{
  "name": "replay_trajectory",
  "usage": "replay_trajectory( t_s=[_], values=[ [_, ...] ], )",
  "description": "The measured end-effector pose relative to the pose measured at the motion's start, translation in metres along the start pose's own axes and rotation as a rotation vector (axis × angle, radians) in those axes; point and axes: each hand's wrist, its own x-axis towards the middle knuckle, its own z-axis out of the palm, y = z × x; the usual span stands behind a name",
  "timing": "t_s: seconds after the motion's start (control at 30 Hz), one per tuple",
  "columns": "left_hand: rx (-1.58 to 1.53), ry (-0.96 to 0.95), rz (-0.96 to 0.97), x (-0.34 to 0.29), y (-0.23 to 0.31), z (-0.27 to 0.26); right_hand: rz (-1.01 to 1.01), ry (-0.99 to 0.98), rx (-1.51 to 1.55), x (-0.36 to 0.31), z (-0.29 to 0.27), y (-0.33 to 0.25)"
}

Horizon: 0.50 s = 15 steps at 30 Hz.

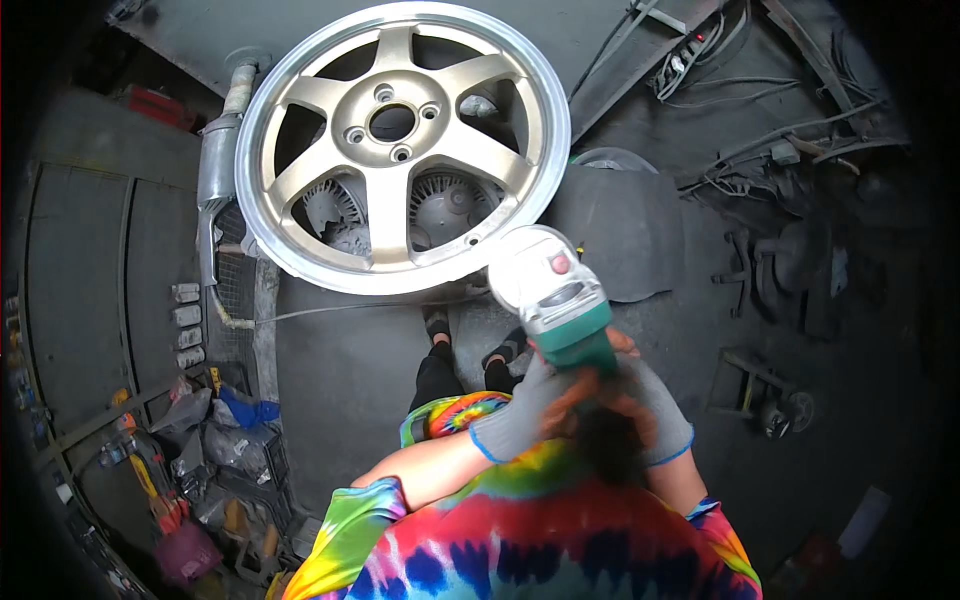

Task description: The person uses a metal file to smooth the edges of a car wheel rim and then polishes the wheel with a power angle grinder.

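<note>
Both my hands, in grey gloves with blue cuffs, are wrapped round an angle grinder (580, 330) with a green body and a silver head. My left hand (535, 405) closes on it from the left and my right hand (650, 400) from the right. The tool's rear end, close to my chest, is dark and blurred. Its round head touches or overlaps the lower right rim of an alloy wheel (388, 210); I cannot tell which. The wheel has bronze-coloured spokes and a bright bare-metal lip. Its open face points up at me.
A grey metal cylinder with a pipe (218, 165) stands left of the wheel. Crates with bags and tools (235, 450) line the lower left. Cables (720, 175) hang at the upper right. A small metal stand (745, 385) sits on the floor at right. A thin hose (350, 308) runs below the wheel.
</note>
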Motion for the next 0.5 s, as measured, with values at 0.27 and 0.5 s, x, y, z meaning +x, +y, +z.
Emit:
replay_trajectory(
  t_s=[0.27,0.5],
  values=[
    [-0.185,0.036,0.116,-0.017,-0.004,-0.001,-0.013,0.152,-0.036,-0.002,0.017,0.009],
    [-0.54,-0.046,0.203,-0.009,-0.051,0.004,0.042,-0.052,0.374,0.016,-0.038,0.068]
  ],
)
